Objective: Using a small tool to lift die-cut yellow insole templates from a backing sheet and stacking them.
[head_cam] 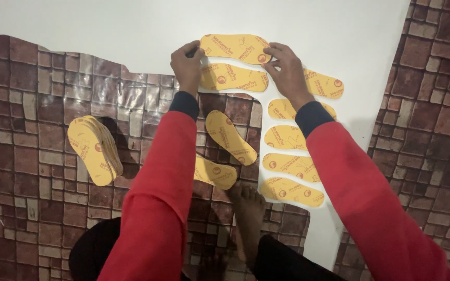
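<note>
Head view, looking down at a floor (37, 218) covered in brick-pattern sheeting, with a large white sheet (131, 31) laid across the 12 o'clock side.

Both hands are at 12 o'clock on the top yellow insole (234, 49), which lies flat on the white sheet. The left hand (187, 66) pinches its left end, fingers curled narrow on the edge. The right hand (285, 70) presses fingertips on its right end, hand spread over the sheet. Whether a tool sits in the left hand I cannot tell (something dark shows at the thumb).

A second insole (234, 78) lies just below the first, near but apart. More insoles run in a column (290, 165) toward 5 o'clock along a narrow strip of the sheet, and one (323, 83) lies at 2 o'clock past the right wrist. Two loose insoles (225, 148) lie on the brick pattern at centre. A stack of insoles (94, 150) stands at 9 o'clock, fanned. A bare foot (247, 208) rests at 6 o'clock, touching the sheet strip.

Risks, as judged: the held insole may slide toward its neighbour if either hand's pressure eases; the foot could shift the strip; a red sleeve could brush the loose pair.
</note>
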